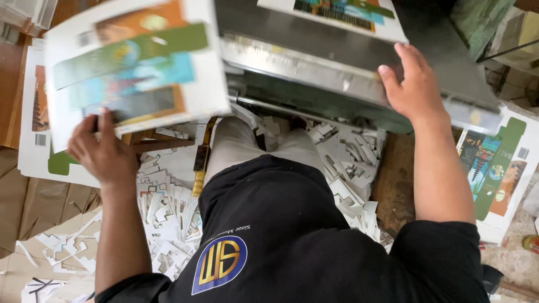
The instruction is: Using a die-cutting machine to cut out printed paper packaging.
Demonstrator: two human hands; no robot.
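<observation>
My left hand grips the near edge of a printed white cardboard sheet with coloured panels, held tilted up at the left and blurred by motion. My right hand rests flat on the grey metal platen of a press machine, its fingers spread over the edge. Another printed sheet lies on the machine's top face. My black shirt and light trousers fill the lower middle.
White cardboard offcuts litter the floor around my legs. A stack of printed sheets lies at the left, another printed sheet stack at the right. Brown cardboard covers the lower left floor.
</observation>
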